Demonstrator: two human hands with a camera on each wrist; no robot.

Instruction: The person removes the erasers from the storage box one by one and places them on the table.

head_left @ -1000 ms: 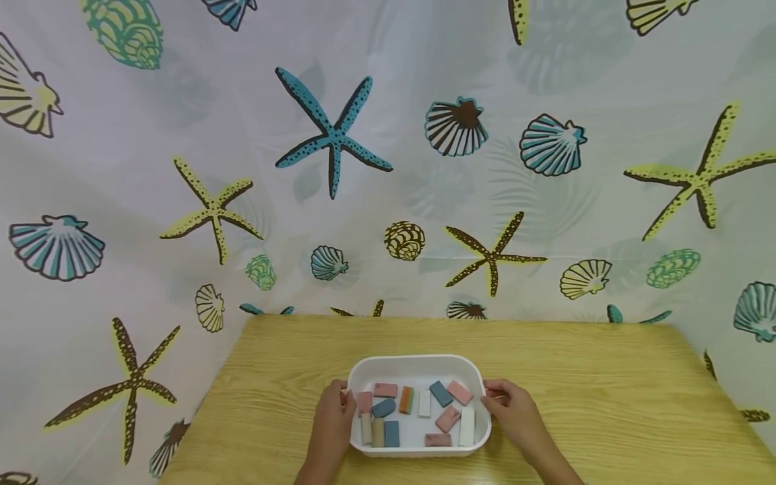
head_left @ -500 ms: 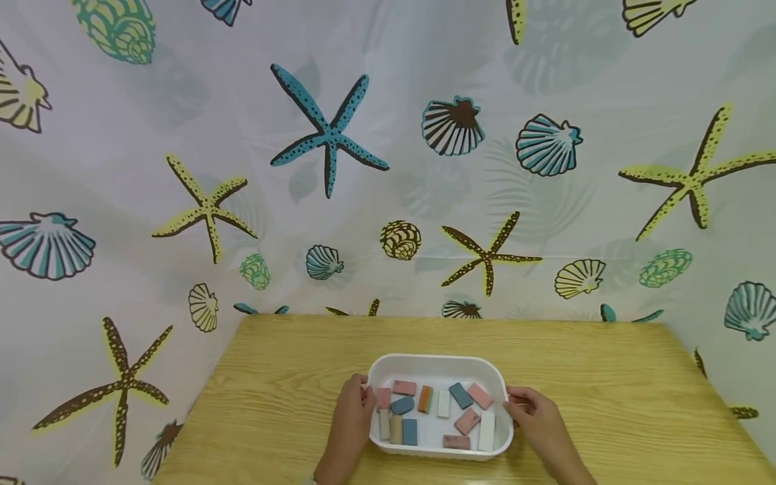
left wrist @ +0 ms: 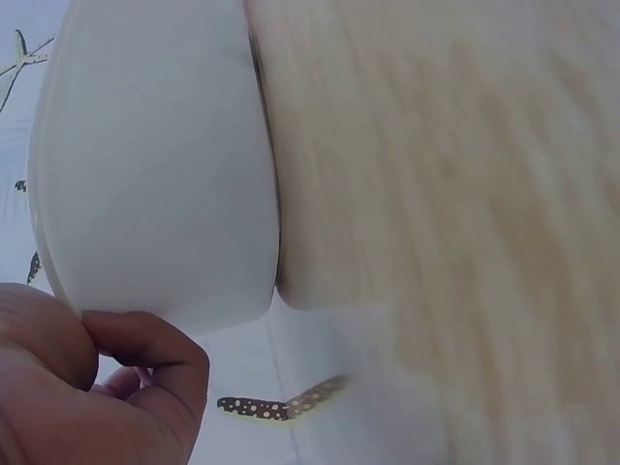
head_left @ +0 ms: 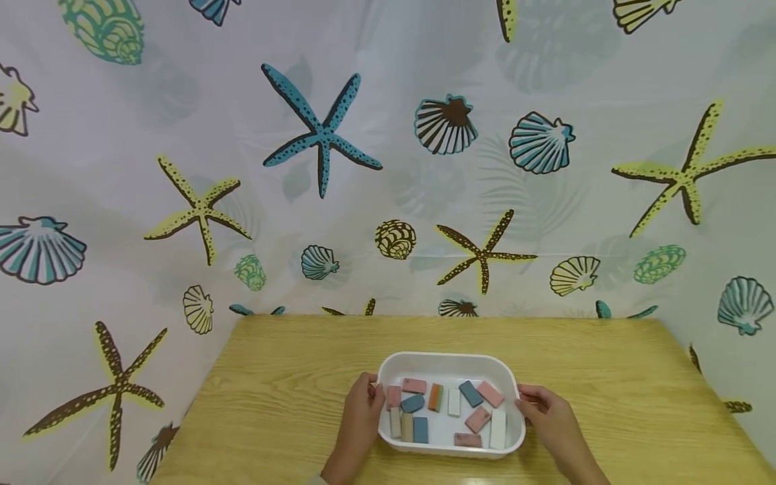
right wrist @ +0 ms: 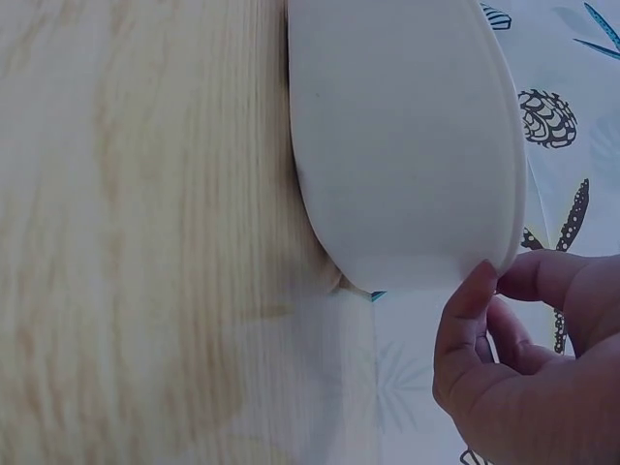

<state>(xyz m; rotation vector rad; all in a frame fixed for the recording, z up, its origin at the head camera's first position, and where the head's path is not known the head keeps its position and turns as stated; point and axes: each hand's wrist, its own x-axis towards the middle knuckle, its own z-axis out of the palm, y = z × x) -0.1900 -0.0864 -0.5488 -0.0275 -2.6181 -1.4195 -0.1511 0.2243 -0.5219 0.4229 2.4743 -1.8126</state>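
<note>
A white oval-cornered plastic tub sits on the wooden table in the head view. Inside lie several small erasers: pink ones such as the pink eraser, blue ones like the blue eraser, white ones like the white eraser, beige ones like the beige eraser, and an orange-and-green eraser. My left hand pinches the tub's left end at the rim. At the opposite end, my right hand pinches the rim between thumb and finger. Both wrist views show the tub's outer wall close up.
Wood-grain tabletop spreads around the tub on both sides and behind it. A white curtain printed with starfish and shells hangs behind the table and along its left and right sides.
Both hands have shifted the tub to the right across the table, keeping their grip on its ends. The erasers keep their arrangement. The head view has turned slightly to the right.
</note>
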